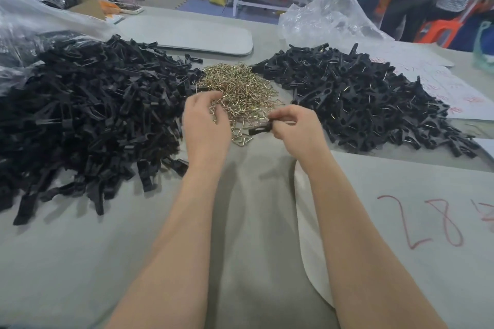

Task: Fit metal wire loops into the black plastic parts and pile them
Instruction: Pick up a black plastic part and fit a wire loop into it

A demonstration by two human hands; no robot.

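Right fingers (282,115) pinch one black part (258,130). Its free end sticks out to their left, just above the tabletop (248,222). Left fingers (201,100) are curled down into the near edge of the loop pile (240,85); can't tell if they've got a loop. Left heap (93,115) of black parts lies left of them. Right heap (361,96), with wire glinting in it, lies right of my right fingers.

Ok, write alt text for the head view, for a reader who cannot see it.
A person's right hand pinches one black plastic part while the left hand curls over a heap of metal wire loops, flanked by a left pile and a right pile of black parts.
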